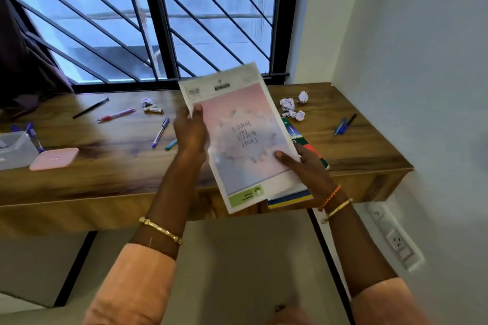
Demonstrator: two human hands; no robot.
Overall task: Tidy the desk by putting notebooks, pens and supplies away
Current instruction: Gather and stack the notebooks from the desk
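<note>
A pink and lilac notebook [243, 134] is held up above the wooden desk [118, 166], its cover facing me upside down. My left hand [188, 133] grips its left edge and my right hand [306, 169] grips its lower right corner. Under it are more notebooks, one with a blue and yellow edge [290, 199] and one green and red [314, 150]. Loose on the desk lie a black pen [91, 107], a pink pen [116, 115], a purple pen [160, 132], a teal pen [171, 144] and two blue and black pens [344, 123].
A clear plastic box [14, 150] holding pens and a pink case [54, 159] sit at the desk's left. Crumpled paper balls [293, 108] lie at the back right, another paper ball [148, 103] mid-back. A barred window is behind; a wall with a socket [397, 243] is on the right.
</note>
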